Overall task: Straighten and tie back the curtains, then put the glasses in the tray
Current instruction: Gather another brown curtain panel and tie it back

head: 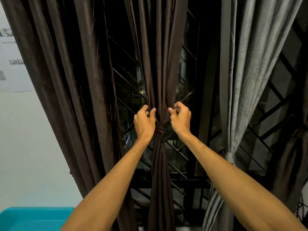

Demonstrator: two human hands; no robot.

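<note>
A dark brown curtain (160, 67) hangs in the middle, gathered and bound by a brown knotted tie (160, 129). My left hand (144, 121) pinches the curtain's folds just above the knot on its left side. My right hand (180, 119) pinches the folds on the right side at the same height. A wider brown curtain (66, 80) hangs loose at the left. A grey curtain (246, 64) at the right is tied back low with a grey band (229, 157). A turquoise tray (33, 217) sits at the bottom left corner. No glasses are in view.
Behind the curtains is a dark window with a black diagonal metal grille (185, 174). A white wall (25, 130) with some printed sheets fills the left. Another dark curtain edge (290, 164) hangs at the far right.
</note>
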